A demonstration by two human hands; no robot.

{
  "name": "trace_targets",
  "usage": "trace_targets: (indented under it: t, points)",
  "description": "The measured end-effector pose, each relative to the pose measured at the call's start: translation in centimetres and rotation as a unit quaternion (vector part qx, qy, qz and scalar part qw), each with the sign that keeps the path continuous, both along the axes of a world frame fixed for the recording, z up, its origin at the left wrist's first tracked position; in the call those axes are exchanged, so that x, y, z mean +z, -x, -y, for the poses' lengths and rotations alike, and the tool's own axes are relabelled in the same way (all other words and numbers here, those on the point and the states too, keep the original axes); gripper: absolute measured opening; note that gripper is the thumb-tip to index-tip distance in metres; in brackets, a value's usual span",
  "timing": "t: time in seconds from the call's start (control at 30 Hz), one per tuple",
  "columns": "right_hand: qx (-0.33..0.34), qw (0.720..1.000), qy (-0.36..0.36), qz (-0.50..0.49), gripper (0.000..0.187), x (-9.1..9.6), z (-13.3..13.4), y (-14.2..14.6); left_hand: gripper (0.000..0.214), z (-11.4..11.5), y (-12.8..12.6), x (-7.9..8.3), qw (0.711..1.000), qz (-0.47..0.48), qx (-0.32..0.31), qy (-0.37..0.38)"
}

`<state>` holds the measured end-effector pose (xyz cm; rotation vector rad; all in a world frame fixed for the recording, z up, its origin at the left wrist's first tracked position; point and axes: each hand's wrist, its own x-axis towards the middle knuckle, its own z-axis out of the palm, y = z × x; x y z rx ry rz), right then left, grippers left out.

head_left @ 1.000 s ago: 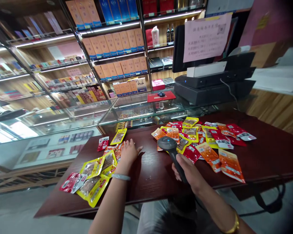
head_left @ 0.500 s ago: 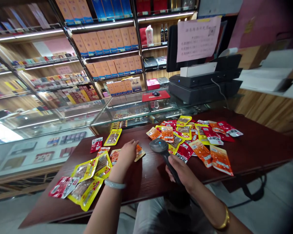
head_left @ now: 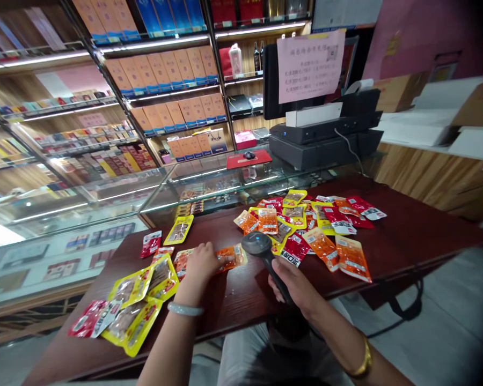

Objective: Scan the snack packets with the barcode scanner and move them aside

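Note:
My right hand (head_left: 292,284) is wrapped round the handle of a black barcode scanner (head_left: 260,244), its head tilted toward the left over the table. Beneath my left hand (head_left: 201,262) lies an orange snack packet (head_left: 236,257); my thumb rests along it and the other fingers are curled, partly hidden. Another orange packet (head_left: 182,261) sits just left of that hand. Further left are yellow snack packets (head_left: 134,327), a red-and-white packet (head_left: 94,317) and a small red packet (head_left: 150,244). Right of the scanner spreads a pile of orange, red and yellow packets (head_left: 284,231).
The dark red table (head_left: 233,300) holds all the packets. Behind it stand a glass display counter (head_left: 213,182), a red mat (head_left: 241,160) with a mouse, and a monitor (head_left: 270,80) with a paper sign. A black strap (head_left: 408,308) hangs at the table's right.
My left hand has shifted slightly down, and the orange packet by it now shows more fully, lying nearer the scanner. The view has swung a little right. The scanner stays in my right hand.

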<state>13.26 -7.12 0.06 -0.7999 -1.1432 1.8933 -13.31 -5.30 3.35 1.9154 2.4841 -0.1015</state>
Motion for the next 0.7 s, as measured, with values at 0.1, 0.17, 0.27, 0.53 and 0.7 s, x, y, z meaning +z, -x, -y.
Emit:
trace_targets:
  t: [0.1,0.17,0.27,0.53,0.7]
  points:
    - [-0.002,1.0,0.005,0.006,0.056,0.0,0.2,-0.2,0.047,0.4,0.0,-0.6,0.998,0.053,0.012,-0.013]
    - [0.001,1.0,0.01,0.007,0.057,0.1,0.3,-0.3,0.041,0.5,-0.1,-0.8,0.99,0.131,0.04,-0.028]
    - [0.011,1.0,0.01,-0.002,0.057,0.4,0.4,-0.3,0.034,0.3,-0.4,-0.8,0.967,0.231,0.064,-0.083]
    - [0.026,0.999,-0.035,-0.006,0.051,1.6,-0.5,0.1,0.023,0.4,-0.7,-1.1,0.93,0.304,0.045,-0.203]
    - [0.027,0.999,-0.04,-0.009,0.055,1.8,-1.0,0.2,0.029,-0.4,-0.3,-1.1,0.911,0.349,0.061,-0.21]
